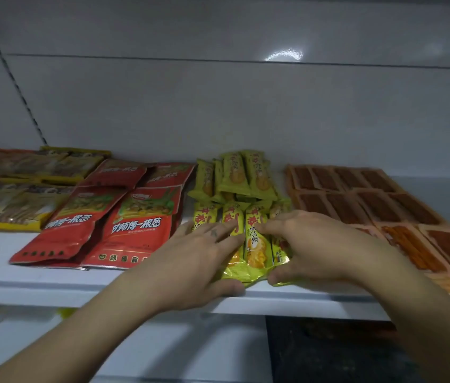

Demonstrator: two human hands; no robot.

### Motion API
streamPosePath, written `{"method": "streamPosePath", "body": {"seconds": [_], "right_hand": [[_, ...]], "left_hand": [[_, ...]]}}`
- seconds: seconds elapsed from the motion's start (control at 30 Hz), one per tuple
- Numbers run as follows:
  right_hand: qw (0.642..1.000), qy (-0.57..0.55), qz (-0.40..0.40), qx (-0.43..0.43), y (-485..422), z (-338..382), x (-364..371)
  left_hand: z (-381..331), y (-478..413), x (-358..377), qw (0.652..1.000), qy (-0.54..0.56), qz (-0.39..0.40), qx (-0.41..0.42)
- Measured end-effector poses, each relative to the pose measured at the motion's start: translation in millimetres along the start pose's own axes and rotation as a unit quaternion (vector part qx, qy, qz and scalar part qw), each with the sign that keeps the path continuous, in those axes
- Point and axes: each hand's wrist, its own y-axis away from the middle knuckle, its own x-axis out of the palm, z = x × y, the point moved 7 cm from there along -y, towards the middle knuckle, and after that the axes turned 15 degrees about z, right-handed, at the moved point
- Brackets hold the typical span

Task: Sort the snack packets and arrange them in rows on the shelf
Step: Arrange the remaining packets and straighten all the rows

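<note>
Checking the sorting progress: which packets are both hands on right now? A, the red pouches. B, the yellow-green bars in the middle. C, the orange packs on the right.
B: the left hand and right hand both lie on the front row of yellow-green bars.

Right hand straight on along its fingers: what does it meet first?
Probably the left hand, whose fingers lie just across the yellow packets; depth is unclear.

Left hand [193,261] and right hand [315,250] pressing yellow snack packets [255,251], white shelf [52,288], red pouches [135,228] beside
</note>
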Motion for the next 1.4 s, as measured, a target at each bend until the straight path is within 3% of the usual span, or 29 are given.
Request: {"method": "streamPosePath", "body": {"seconds": [0.27, 0.5, 0.63, 0.83, 1.0, 1.1, 1.23, 1.4], "right_hand": [[1.000, 0.024, -0.004, 0.005, -7, 12, -5], [0.999, -0.031, 0.008, 0.009, 6, 3, 0], [0.999, -0.053, 0.009, 0.009, 3, 0, -2], [0.997, -0.070, -0.007, 0.025, -1, -2, 4], [0.996, -0.077, -0.035, 0.035, 0, -1, -1], [0.996, -0.064, -0.043, 0.042, 7, -10, -8], [0.997, -0.048, 0.026, 0.052, 6, -18, -2], [0.999, -0.038, 0.015, 0.036, -4, -10, -2]], "left_hand": [[-2, -7, -19, 0.998, -0.040, -0.031, 0.039], [1, -2, -22, 0.993, -0.099, -0.018, 0.053], [-13, -9, -22, 0.992, -0.098, -0.011, 0.074], [-6, -4, -12, 0.997, -0.002, -0.018, 0.080], [22, 10, -12, 1.000, -0.016, 0.000, 0.021], [40, 17, -7, 0.998, -0.038, 0.056, -0.018], [51, 22, -3, 0.991, 0.021, 0.131, -0.013], [45, 13, -7, 0.996, 0.006, 0.088, -0.007]]}}
